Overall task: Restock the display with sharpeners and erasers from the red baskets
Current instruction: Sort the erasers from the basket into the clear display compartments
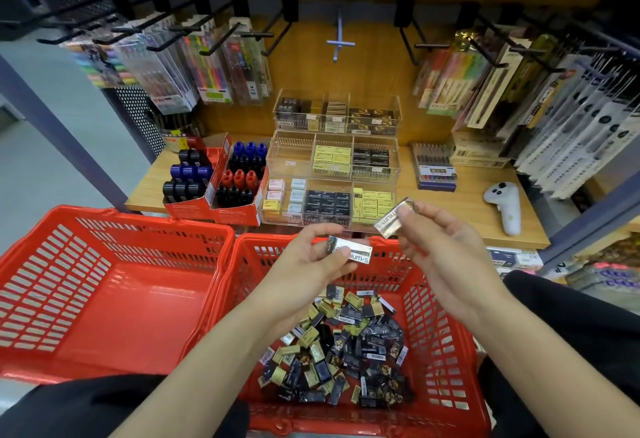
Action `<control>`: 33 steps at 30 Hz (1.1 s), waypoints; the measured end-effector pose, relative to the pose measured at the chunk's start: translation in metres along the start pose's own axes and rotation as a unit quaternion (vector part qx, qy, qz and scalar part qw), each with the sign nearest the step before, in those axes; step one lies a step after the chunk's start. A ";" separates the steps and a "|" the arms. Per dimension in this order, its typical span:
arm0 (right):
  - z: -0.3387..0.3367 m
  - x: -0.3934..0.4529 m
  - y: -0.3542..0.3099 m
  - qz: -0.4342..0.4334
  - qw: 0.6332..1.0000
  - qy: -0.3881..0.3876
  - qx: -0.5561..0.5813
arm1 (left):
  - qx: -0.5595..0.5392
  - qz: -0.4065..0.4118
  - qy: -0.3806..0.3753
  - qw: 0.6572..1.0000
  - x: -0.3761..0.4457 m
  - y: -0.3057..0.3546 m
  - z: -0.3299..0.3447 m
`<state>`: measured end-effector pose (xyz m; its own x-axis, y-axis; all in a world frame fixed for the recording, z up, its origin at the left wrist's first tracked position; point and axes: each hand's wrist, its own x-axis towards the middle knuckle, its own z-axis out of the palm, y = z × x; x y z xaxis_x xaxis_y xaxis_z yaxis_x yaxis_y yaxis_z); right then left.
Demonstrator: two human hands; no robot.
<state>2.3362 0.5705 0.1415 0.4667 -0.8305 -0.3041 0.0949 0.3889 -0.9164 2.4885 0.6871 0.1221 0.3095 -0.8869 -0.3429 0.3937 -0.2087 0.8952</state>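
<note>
Head view, down onto baskets (114, 229)

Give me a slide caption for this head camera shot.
Each hand holds a packaged eraser above the right red basket.

Print on the loose erasers (341, 344) is too small to read; right basket (446, 361) cut off below

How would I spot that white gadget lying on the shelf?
Start at the wooden shelf behind the red baskets and go to its right end, past the clear trays. The white controller lies there alone, the only curved, button-topped thing among boxed stationery.
</note>
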 end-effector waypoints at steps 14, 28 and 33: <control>0.010 0.006 0.030 -0.134 0.961 -0.030 -0.240 | 0.036 0.019 -0.057 0.998 0.004 -0.007 0.001; -0.064 0.107 0.158 0.070 0.879 -0.004 -0.472 | -0.123 -0.127 0.055 0.983 0.088 -0.058 -0.052; -0.099 0.143 0.233 0.070 0.740 -0.086 -0.663 | -0.112 -0.177 0.056 0.976 0.113 -0.115 -0.080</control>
<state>2.3381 0.5029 -0.1408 0.5057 -0.7119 -0.4872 -0.8587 -0.3613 -0.3634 2.5478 0.6439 -0.0427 0.2078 -0.7222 -0.6597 0.6686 -0.3874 0.6347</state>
